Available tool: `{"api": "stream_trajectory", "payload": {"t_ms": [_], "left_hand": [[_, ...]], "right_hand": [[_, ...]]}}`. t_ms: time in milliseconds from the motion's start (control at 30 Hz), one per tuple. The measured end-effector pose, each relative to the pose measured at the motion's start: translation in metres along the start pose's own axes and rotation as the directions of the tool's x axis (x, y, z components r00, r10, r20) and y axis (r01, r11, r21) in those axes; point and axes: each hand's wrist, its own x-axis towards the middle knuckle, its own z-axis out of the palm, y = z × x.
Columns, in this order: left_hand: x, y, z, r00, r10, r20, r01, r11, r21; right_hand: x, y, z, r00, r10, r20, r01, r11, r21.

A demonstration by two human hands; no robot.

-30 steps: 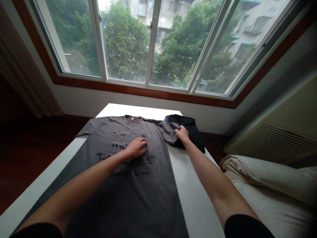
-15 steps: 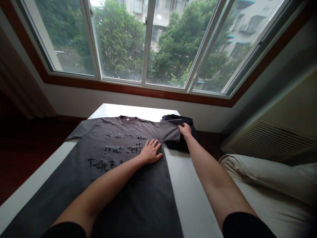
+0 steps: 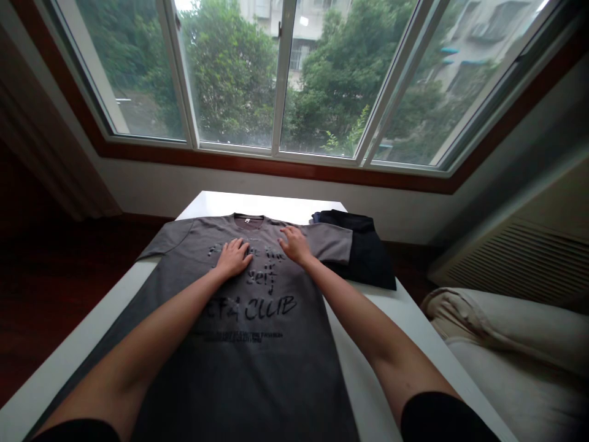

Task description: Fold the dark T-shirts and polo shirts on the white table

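Note:
A dark grey T-shirt with black lettering on its chest is spread out, collar toward the window. Its right-hand sleeve lies over a pile of dark folded clothes. My left hand rests on the upper chest print, fingers spread, covering some letters. Close below the shirt's right shoulder, my right hand has its fingers extended and apart, at the cloth with nothing held. Whether its fingertips press on the fabric I cannot tell.
The shirt lies on a white table below a window with a reddish-brown frame. To the right is a cream cushion or bedding roll, near a slatted vent panel. A curtain hangs at the left.
My right hand has let go of the sleeve's end and moved left to the shoulder area. My left hand has slid left and up across the chest. The view has shifted slightly.

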Motion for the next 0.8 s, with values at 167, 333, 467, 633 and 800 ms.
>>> {"api": "stream_trajectory", "payload": {"t_ms": [167, 333, 467, 633, 800], "left_hand": [[0.01, -0.037, 0.007, 0.999, -0.03, 0.014, 0.03, 0.999, 0.014], [0.053, -0.048, 0.013, 0.998, -0.023, 0.059, 0.022, 0.999, 0.024], [0.096, -0.072, 0.016, 0.994, -0.056, 0.096, 0.052, 0.998, 0.042], [0.121, -0.129, 0.012, 0.967, -0.219, 0.128, 0.213, 0.975, 0.059], [0.086, -0.215, -0.001, 0.929, -0.359, 0.095, 0.345, 0.929, 0.138]], "right_hand": [[0.027, -0.045, 0.057, 0.966, -0.001, 0.258, 0.004, 1.0, -0.011], [0.072, -0.046, 0.084, 0.95, 0.047, 0.31, -0.037, 0.999, -0.037], [0.102, -0.028, 0.097, 0.925, 0.111, 0.363, -0.092, 0.993, -0.069], [0.109, 0.014, 0.097, 0.907, 0.183, 0.378, -0.148, 0.982, -0.12], [0.08, 0.066, 0.072, 0.9, 0.265, 0.347, -0.209, 0.959, -0.191]]}}
